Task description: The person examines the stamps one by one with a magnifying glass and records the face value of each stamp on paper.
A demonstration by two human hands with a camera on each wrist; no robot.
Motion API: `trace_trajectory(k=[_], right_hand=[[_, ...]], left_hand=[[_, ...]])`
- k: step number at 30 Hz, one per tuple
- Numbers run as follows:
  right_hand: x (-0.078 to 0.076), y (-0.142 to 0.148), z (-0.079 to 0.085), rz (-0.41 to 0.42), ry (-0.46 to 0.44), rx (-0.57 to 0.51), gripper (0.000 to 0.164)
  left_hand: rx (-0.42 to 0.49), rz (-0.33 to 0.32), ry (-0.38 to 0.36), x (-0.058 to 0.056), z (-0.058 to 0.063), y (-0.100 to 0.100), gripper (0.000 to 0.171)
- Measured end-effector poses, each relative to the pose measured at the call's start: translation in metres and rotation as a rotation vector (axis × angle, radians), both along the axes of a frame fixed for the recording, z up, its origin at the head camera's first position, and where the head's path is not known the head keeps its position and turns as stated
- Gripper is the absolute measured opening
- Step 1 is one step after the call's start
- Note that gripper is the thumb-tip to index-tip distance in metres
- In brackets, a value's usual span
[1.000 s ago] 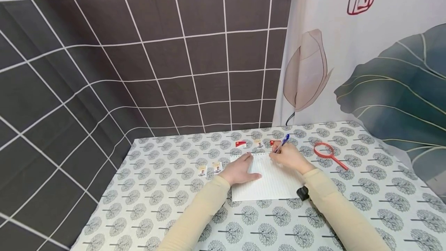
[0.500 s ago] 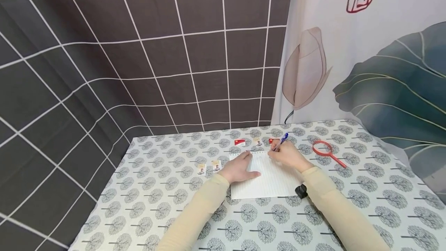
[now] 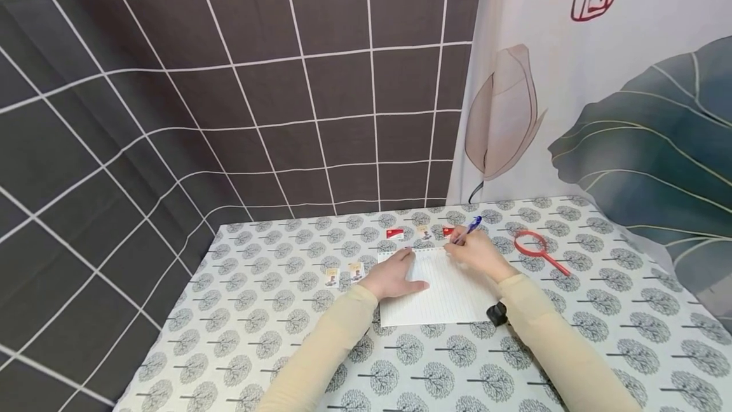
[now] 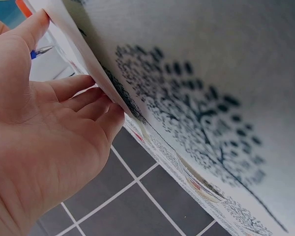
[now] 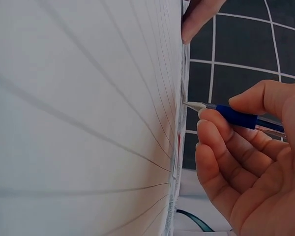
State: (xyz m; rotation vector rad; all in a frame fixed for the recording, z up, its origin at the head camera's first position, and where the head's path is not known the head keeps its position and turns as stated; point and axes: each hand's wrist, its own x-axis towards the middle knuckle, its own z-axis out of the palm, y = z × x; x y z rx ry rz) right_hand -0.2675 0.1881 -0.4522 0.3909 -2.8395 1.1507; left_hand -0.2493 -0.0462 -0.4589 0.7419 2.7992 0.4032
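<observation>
A lined notepad page [image 3: 440, 301] lies on the tablecloth, seen up close in the right wrist view as a ruled sheet [image 5: 78, 132]. My left hand [image 3: 396, 277] rests flat on its left part, thumb stretched toward the middle; the left wrist view shows the fingers [image 4: 71, 88] extended at the paper. My right hand [image 3: 479, 254] pinches a blue pen [image 3: 473, 224] near the page's top edge. In the right wrist view the pen [image 5: 238, 117] sits between thumb and fingertips, its tip at the paper; any writing is too small to read.
Beyond the page lie a red-and-white card [image 3: 394, 233], a beige card [image 3: 424, 232] and a partly covered red card [image 3: 448, 231]. Two small picture cards [image 3: 332, 277] are left of my left hand. A red magnifying glass [image 3: 556, 265] lies right. Dark gridded cloth [image 3: 343, 94] hangs behind.
My right hand has shifted slightly to the right along the top of the page, with the pen leaning further right. The left hand stays in place on the paper.
</observation>
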Motion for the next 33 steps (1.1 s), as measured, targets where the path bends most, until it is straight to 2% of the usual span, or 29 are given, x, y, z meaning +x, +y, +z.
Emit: trace_trajectory(k=[14, 23, 33], right_hand=[[0.0, 0.003, -0.0014, -0.004, -0.041, -0.017, 0.012], [-0.0024, 0.0036, -0.0053, 0.036, -0.011, -0.021, 0.011], [-0.0017, 0.0049, -0.0042, 0.015, -0.009, -0.008, 0.012]], left_hand=[[-0.004, 0.003, 0.005, -0.0006, -0.0018, 0.0009, 0.089], [-0.015, -0.001, 0.013, -0.0007, -0.002, 0.0011, 0.088], [-0.013, -0.007, 0.009, -0.0005, -0.0005, 0.0008, 0.088]])
